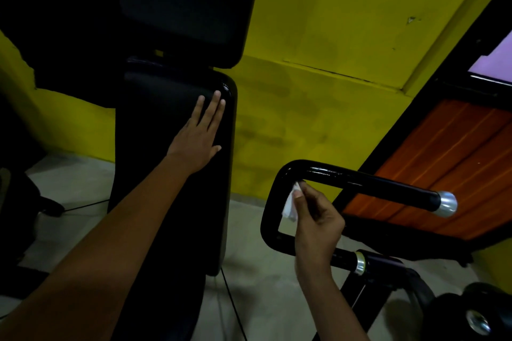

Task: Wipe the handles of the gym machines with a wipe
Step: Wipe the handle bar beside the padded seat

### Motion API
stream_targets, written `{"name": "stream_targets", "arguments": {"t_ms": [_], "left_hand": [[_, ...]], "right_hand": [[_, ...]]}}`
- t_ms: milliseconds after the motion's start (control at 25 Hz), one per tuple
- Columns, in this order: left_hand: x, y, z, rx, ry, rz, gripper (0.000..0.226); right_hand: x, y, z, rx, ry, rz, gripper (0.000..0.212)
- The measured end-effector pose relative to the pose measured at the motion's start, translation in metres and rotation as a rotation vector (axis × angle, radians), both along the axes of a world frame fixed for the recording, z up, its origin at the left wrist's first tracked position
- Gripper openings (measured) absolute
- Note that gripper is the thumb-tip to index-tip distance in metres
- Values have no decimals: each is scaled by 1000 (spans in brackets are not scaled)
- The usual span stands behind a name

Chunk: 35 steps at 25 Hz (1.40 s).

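Wipe [289, 206]: a small white scrap, thin and limp, bunched between the thumb and fingertips of the right hand [318, 223] and pressed against the inner corner of the black handle [360, 181], where the tube bends from its upright run into the long bar. It looks soft and nearly weightless, so it will likely fold and crumple under pressure rather than hold a shape; it is best taken as it is now, pinched in a wad behind the wiping face, with enough left free to wrap part-way round the tube. The right hand's grip is narrow and closed on the wipe. The handle is a glossy, rigid bent tube ending in a silver cap [446, 204] at the far right, with a second silver collar [360, 262] low down. Such a smooth finish should let the wipe slide easily, and the fixed frame should not give under rubbing. The left hand [198, 135] lies flat, fingers straight, holding nothing, on the black padded backrest [171, 174] well apart from the handle, seemingly for support. Most of the long bar toward the cap seems yet to be covered.
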State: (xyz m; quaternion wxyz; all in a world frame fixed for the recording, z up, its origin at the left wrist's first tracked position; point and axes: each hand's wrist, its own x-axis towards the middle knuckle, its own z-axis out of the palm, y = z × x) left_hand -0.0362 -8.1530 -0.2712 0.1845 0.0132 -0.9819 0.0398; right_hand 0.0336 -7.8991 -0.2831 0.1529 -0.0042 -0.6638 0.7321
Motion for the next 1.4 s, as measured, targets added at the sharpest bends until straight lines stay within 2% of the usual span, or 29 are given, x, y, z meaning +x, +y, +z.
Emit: {"name": "stream_targets", "arguments": {"t_ms": [200,360,520,680,880,1080,1240,1320,1400], "left_hand": [[-3,-3,-5,4,18,-4,106],[-6,-5,-11,-43,31,2,106],[-10,-7,-13,-66,35,3,107],[-11,-6,-11,-54,27,-1,109],[-5,-3,-12,-43,47,29,109],[-6,-2,-12,-40,40,32,108],[-5,-2,-12,-46,46,36,108],[-5,-1,-11,-39,46,36,108],[-4,-1,-10,-38,43,34,108]], "right_hand": [[9,0,-4,106,-3,-13,20],[7,0,0,77,23,-34,16],[24,3,-10,200,17,37,17],[9,1,-2,135,16,1,7],[24,5,-13,254,-4,48,22],[20,9,-17,202,21,38,15],[22,8,-30,365,-143,25,15],[8,4,-26,294,-206,17,9],[-3,3,-11,196,-189,16,7]]}}
